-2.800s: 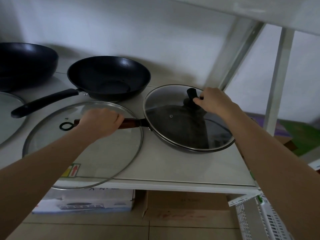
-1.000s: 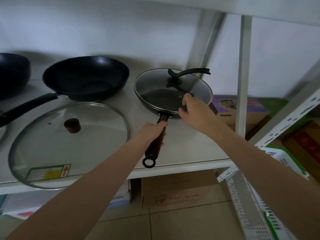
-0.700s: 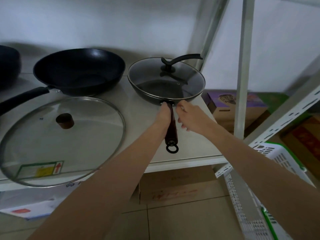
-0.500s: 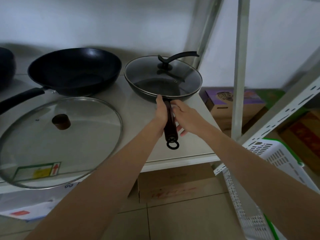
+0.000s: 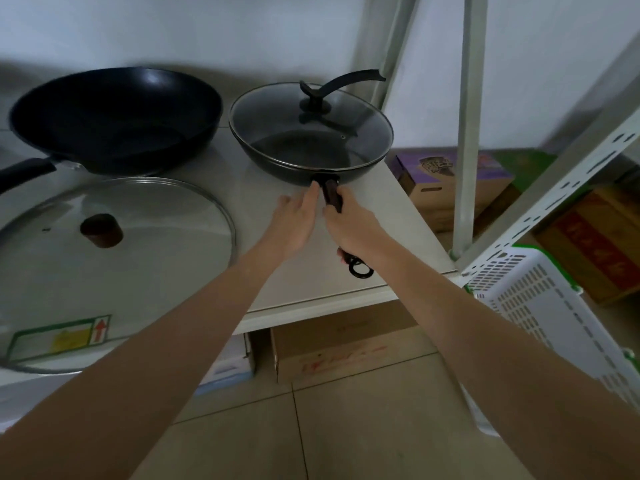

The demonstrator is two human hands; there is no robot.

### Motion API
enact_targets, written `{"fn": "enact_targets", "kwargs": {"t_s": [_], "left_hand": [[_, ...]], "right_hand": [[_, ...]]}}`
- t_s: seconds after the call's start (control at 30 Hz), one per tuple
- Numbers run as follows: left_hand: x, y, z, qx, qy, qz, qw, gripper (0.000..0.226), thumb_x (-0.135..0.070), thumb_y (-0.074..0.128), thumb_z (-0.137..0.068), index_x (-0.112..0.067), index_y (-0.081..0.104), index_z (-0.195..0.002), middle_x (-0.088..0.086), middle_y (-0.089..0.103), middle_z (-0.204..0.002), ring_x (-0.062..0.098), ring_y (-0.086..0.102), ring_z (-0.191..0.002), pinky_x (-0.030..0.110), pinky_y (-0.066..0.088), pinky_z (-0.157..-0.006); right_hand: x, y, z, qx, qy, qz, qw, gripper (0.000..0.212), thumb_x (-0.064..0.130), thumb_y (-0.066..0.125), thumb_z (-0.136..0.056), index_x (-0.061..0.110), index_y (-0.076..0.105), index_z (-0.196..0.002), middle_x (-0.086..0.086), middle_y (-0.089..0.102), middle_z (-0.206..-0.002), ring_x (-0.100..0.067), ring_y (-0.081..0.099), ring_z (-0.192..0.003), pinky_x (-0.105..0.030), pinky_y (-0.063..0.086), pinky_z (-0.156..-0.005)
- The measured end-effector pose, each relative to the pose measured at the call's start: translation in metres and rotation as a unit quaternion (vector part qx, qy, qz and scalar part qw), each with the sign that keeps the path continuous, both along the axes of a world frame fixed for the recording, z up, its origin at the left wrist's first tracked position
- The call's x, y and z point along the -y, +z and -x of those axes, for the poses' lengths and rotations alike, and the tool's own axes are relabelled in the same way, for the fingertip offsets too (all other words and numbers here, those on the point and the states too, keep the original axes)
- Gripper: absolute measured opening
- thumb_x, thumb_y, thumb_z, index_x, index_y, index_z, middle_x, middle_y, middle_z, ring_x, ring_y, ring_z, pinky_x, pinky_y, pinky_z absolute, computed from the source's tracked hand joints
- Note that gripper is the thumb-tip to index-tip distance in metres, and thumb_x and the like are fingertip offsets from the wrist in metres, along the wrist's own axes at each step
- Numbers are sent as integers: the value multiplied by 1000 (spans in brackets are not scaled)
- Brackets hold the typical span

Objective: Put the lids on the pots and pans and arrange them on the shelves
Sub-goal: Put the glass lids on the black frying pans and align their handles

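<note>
The handle changes hands: the left hand (image 5: 298, 220) lets go, fingers straight beside it, and the right hand (image 5: 353, 226) now grips the dark handle (image 5: 331, 192). The glass-lidded black pan (image 5: 311, 140) sits on the shelf (image 5: 398, 216), just beyond both hands.

Premises appear to be a domestic storeroom or utility corner used for kitchenware, not a working kitchen. Evidence: a white metal shelving unit with a slotted upright (image 5: 568, 188) and a pale shelf (image 5: 381, 244) set against a plain white wall. Cookware stands on the shelf: a black wok (image 5: 114, 116), a lidded pan (image 5: 311, 133) and a loose glass lid (image 5: 114, 268) bearing a product sticker. Cardboard boxes (image 5: 346, 344) sit on the tiled floor (image 5: 346, 427) beneath the shelf; further printed cartons (image 5: 446, 178) lie beyond it. A white perforated plastic basket (image 5: 540, 306) stands at the right.
</note>
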State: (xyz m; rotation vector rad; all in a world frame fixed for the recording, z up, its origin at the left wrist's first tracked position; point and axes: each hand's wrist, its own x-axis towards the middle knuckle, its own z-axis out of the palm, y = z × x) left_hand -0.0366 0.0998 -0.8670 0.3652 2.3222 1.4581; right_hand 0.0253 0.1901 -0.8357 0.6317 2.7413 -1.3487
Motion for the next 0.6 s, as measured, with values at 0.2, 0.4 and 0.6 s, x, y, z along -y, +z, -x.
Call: {"fn": "enact_targets", "kwargs": {"t_s": [0.2,0.4,0.6], "left_hand": [[29,4,-6,-261,-7,173,950,55,-40,40,-97,-17,31,-146,6,33,-150,24,31,-137,38,26,-112],[73,17,-10,-338,10,269,902,66,-44,49,-91,-20,26,-148,2,26,-155,23,23,-143,39,18,-117],[143,39,-15,-343,60,373,860,73,-48,47,-91,-19,18,-151,1,13,-160,19,7,-149,40,8,-120]], "right_hand": [[-12,7,-4,33,26,-49,998,47,18,40,-94,28,24,-136,-10,54,-81,-21,57,-57,-30,50,-49],[-24,17,-7,70,77,-115,988,47,22,43,-92,24,24,-135,-14,54,-96,-32,60,-83,-43,53,-75],[-16,40,12,3,114,-336,935,46,30,48,-92,10,38,-132,-20,29,-138,-41,34,-126,-47,38,-101]]}}
